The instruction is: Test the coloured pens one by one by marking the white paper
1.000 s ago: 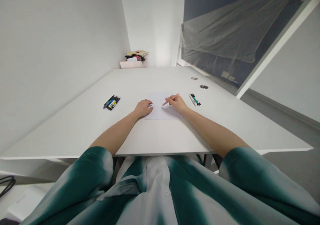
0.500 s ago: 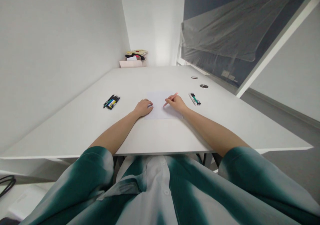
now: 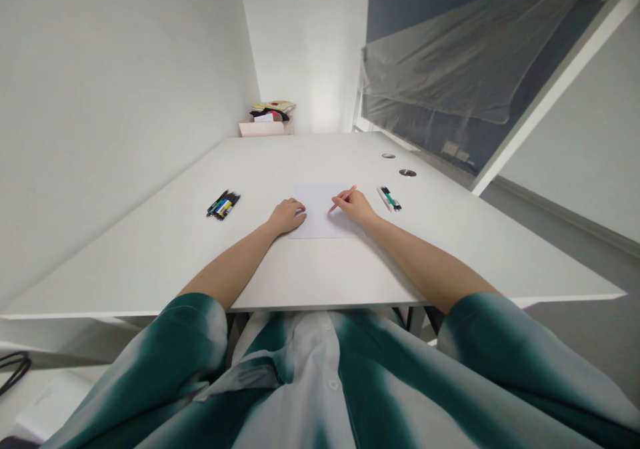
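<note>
A white sheet of paper (image 3: 316, 226) lies on the white table (image 3: 320, 269) in front of me. My left hand (image 3: 287, 216) rests on the sheet's left edge, its fingers stretched and lying flat. Closed round a slim pink pen (image 3: 333, 209), my right hand (image 3: 354, 206) is over the right part of the paper. The pen slants, with its lower tip at or just above the sheet; contact is too small to make out. No marks can be made out on the paper.
Left of the paper lies a bundle of several pens (image 3: 223, 205). A few more pens (image 3: 390, 198) lie to the right. Farther right are two round table inserts (image 3: 407, 173). A pale pink box (image 3: 261, 129) with folded cloths stands at the far end, and a plastic-draped dark panel (image 3: 440, 69) rises on the right.
The pen tip and my right hand have shifted very slightly to the right over the paper. My left hand stays in place.
</note>
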`<action>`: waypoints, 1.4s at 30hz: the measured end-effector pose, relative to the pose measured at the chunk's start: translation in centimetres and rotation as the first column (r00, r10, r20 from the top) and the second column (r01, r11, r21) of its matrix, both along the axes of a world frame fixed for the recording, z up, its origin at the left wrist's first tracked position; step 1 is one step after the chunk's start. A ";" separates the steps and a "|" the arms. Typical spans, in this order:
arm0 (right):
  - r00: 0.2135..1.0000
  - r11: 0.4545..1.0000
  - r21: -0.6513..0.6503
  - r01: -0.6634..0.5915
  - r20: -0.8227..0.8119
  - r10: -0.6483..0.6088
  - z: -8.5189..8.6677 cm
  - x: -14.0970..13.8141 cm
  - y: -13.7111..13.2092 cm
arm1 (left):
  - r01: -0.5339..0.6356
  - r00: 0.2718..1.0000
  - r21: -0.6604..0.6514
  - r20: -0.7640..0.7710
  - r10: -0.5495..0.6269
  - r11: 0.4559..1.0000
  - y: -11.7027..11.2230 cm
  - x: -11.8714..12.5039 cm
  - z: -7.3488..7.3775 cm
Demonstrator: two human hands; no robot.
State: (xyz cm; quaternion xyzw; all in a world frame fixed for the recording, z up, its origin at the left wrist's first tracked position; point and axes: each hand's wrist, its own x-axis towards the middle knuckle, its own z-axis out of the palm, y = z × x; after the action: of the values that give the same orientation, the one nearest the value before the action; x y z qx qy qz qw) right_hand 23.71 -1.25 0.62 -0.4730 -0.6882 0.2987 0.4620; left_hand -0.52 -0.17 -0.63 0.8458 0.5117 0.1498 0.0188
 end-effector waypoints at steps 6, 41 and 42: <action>0.975 1.000 0.006 0.007 -0.223 -0.005 0.0 0.5 0.5 | 0.012 1.000 0.013 0.004 -0.012 1.000 0.1 -0.1 -0.1; 0.612 0.776 -0.328 -0.540 -0.785 0.094 1.5 0.4 -0.7 | 0.114 0.976 0.209 0.159 -0.149 0.971 -1.5 2.2 0.8; 0.616 0.773 -0.329 -0.542 -0.781 0.100 1.6 0.5 -0.8 | 0.108 0.977 0.208 0.157 -0.142 0.972 -1.4 2.1 0.8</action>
State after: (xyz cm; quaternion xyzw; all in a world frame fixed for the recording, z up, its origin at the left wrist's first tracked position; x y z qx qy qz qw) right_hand 24.21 -2.04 2.17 -0.2858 -0.4106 0.7215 0.4787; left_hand 1.60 -1.60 0.18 0.8581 0.4362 0.2705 -0.0126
